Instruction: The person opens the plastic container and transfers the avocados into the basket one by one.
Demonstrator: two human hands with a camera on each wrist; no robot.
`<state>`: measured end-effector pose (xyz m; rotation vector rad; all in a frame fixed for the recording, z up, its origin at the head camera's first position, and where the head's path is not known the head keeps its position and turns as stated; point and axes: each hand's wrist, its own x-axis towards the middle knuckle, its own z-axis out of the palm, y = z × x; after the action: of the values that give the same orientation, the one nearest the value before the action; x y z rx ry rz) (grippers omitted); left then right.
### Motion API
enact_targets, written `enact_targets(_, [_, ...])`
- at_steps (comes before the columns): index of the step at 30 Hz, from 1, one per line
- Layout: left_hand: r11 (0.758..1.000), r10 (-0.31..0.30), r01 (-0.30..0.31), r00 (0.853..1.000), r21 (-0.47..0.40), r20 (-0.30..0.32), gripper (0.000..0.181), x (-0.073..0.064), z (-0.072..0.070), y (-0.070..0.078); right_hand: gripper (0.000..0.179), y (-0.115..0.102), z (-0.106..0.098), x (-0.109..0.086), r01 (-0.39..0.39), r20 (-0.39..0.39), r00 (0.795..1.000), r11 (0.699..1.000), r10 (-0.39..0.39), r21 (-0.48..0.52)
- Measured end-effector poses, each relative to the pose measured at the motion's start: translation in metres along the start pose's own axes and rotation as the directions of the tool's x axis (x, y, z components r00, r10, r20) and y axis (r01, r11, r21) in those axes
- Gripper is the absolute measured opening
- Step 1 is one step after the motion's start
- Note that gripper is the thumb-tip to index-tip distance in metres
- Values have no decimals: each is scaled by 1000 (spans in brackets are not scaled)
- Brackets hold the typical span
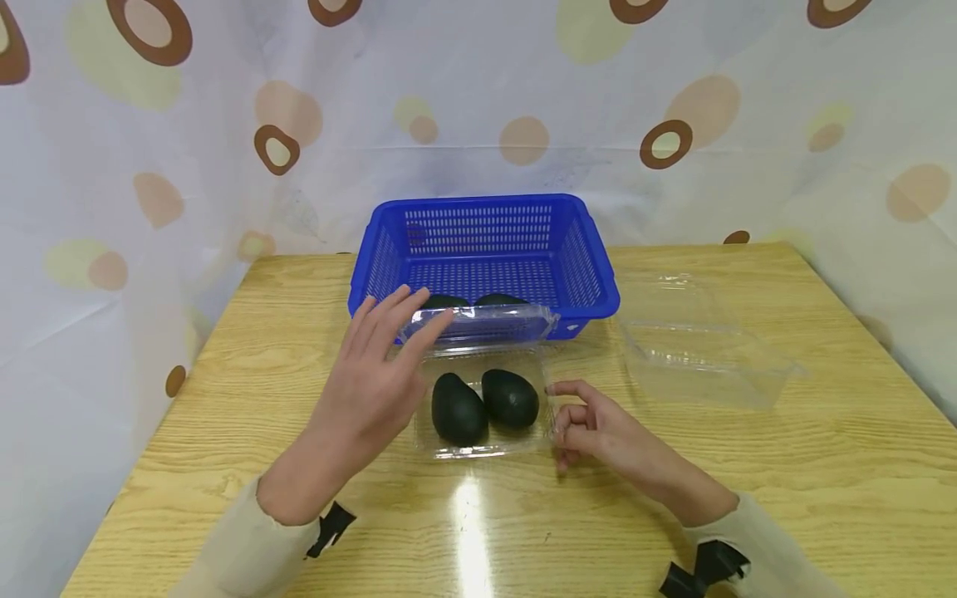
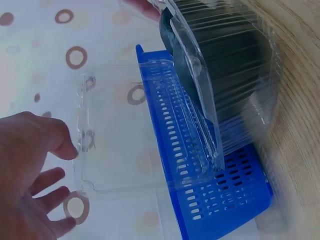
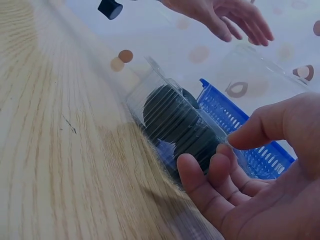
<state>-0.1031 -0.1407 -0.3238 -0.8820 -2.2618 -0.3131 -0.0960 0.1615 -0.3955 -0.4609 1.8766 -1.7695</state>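
Two dark green avocados [image 1: 458, 411] lie side by side in a clear plastic clamshell container [image 1: 478, 453] on the table. Its hinged lid [image 2: 120, 135] stands raised at the back. My left hand [image 1: 377, 382] is at the lid's upper left, fingers spread and straight, with the thumb tip right at the lid's edge in the left wrist view. At the container's right side, my right hand [image 1: 598, 428] pinches the rim between thumb and curled fingers, as the right wrist view shows.
Behind the container stands a blue perforated basket [image 1: 486, 202], with more dark avocados [image 1: 499, 299] at its near side, partly hidden by the lid. To the right, another clear container [image 1: 703, 378] sits open on the wooden table [image 1: 247, 399]. A patterned cloth [image 1: 463, 75] hangs behind.
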Motion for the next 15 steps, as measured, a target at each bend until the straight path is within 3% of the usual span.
enact_targets(5, [995, 74, -82, 989, -57, -130, 43, -5, -2, -1, 62, 1, 2, 0, -13, 12, 1000, 1000, 13, 9])
enact_targets(8, [986, 100, -115, 987, -117, -126, 37, -11, 1, -2, 61, 2, 3, 1, -17, 17, 1000, 1000, 17, 3])
enact_targets(10, [982, 101, -111, 993, -151, -68, 35, -16, 5, -4, 61, 2, 3, 1, -15, 25, 1000, 1000, 15, -8])
enact_targets(12, [980, 79, -72, 996, -184, 32, 38, -23, 10, -5, 61, 2, 4, 1, -20, 37, 999, 1000, 21, -12])
enact_targets(13, [979, 62, -42, 994, -198, 93, 43, -26, 12, -5, 61, 2, 5, 2, -22, 43, 999, 1000, 22, -14])
enact_targets(15, [976, 18, 32, 974, -216, 224, 59, -32, 17, -6, 62, 1, 7, 2, -29, 55, 998, 999, 30, -14])
